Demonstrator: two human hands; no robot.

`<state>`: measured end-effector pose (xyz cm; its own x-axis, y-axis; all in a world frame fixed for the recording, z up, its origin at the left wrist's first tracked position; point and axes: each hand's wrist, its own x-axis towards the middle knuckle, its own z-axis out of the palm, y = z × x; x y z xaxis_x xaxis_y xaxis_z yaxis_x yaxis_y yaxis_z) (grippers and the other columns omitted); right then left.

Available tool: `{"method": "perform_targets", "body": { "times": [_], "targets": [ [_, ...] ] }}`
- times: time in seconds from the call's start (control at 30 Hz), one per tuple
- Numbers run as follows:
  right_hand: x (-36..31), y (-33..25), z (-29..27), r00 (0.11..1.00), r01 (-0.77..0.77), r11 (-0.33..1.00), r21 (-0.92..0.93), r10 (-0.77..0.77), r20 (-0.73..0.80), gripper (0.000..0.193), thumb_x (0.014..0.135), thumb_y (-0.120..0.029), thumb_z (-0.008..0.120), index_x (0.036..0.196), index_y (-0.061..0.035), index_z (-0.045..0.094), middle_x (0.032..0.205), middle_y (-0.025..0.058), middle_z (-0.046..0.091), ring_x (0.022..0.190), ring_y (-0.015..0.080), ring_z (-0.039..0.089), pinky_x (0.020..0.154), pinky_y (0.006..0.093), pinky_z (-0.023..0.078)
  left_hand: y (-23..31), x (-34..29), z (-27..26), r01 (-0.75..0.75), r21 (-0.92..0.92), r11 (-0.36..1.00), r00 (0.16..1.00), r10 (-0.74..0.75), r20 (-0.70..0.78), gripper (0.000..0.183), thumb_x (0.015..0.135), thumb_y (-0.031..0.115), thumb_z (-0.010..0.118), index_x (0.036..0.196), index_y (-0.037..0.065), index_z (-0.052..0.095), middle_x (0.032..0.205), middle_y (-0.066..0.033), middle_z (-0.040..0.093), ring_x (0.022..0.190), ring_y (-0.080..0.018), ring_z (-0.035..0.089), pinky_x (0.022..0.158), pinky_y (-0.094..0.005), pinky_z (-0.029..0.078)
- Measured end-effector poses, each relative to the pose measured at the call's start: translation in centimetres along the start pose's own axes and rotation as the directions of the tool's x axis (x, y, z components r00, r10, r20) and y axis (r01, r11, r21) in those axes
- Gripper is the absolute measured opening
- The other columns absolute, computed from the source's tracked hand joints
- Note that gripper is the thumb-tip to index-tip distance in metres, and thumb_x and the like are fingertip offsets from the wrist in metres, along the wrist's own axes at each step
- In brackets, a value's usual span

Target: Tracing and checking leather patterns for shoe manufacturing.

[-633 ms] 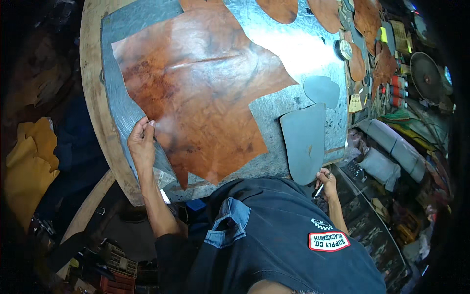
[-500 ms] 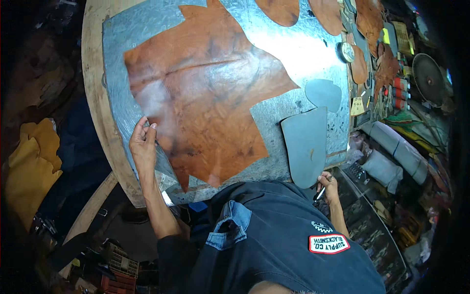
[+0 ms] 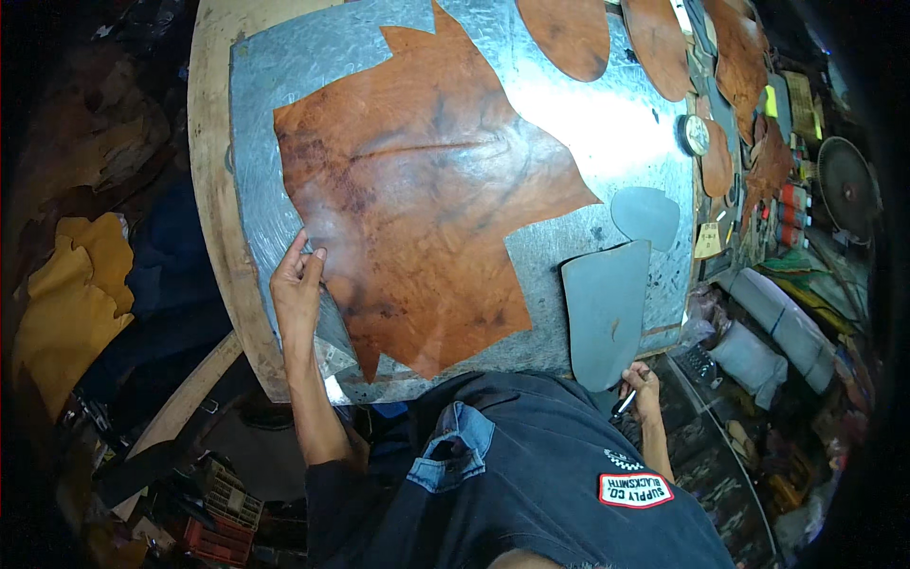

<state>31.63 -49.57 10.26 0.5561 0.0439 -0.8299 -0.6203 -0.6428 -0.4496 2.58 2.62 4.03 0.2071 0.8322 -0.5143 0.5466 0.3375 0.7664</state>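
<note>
A large, irregular piece of brown leather (image 3: 427, 209) lies spread over a grey metal-like sheet on the bench. My left hand (image 3: 299, 289) is at its left edge, thumb on the top face and the other fingers by the rim, pinching it. A grey sole-shaped template (image 3: 607, 313) lies to the right, its rounded end at the bench's near edge. Beside that end, my right hand (image 3: 645, 387) is closed round a slim, dark pen-like tool (image 3: 622, 408) with a bright part; its exact kind is unclear.
A smaller grey template (image 3: 645, 216) touches the larger one's far end. Rounded brown leather pieces (image 3: 569, 38) lie at the far side, near a round tin (image 3: 695, 135). A fan (image 3: 848, 185) and rolled material (image 3: 777, 308) stand right. Yellow leather (image 3: 81, 303) hangs at left.
The view has shifted, so the bench and leather appear lower and farther right. The pale sheen on the leather near my left hand has faded. Both hands keep much the same places.
</note>
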Motion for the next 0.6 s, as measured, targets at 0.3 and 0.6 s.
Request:
{"method": "perform_targets", "body": {
  "times": [0.3, 0.6],
  "targets": [
    [0.11, -0.11, -0.01, 1.000, 0.004, 1.000, 0.011, -0.004, 0.024, 0.007, 0.086, -0.006, 0.064, 0.086, -0.0050, 0.057, 0.072, 0.0048, 0.059, 0.050, 0.0130, 0.054, 0.049, 0.0248, 0.046, 0.30, 0.06, -0.10, -0.008, 0.029, 1.000, 1.000, 0.008, 0.009, 0.048, 0.091, 0.013, 0.066, 0.134, -0.002, 0.053, 0.071, 0.0025, 0.057, 0.060, -0.0028, 0.048, 0.049, -0.0194, 0.038],
    [0.13, 0.41, 0.14, 0.998, 0.066, 0.998, -0.002, -0.066, 0.013, 0.009, 0.086, -0.009, 0.065, 0.088, -0.0053, 0.057, 0.064, 0.0022, 0.055, 0.047, 0.0127, 0.050, 0.047, 0.0251, 0.042, -0.18, 0.27, -0.16, -0.018, -0.035, 0.999, 0.999, 0.019, 0.032, 0.047, 0.091, 0.013, 0.067, 0.134, -0.001, 0.053, 0.072, 0.0011, 0.060, 0.061, -0.0035, 0.051, 0.051, -0.0193, 0.041]
  ]
}}
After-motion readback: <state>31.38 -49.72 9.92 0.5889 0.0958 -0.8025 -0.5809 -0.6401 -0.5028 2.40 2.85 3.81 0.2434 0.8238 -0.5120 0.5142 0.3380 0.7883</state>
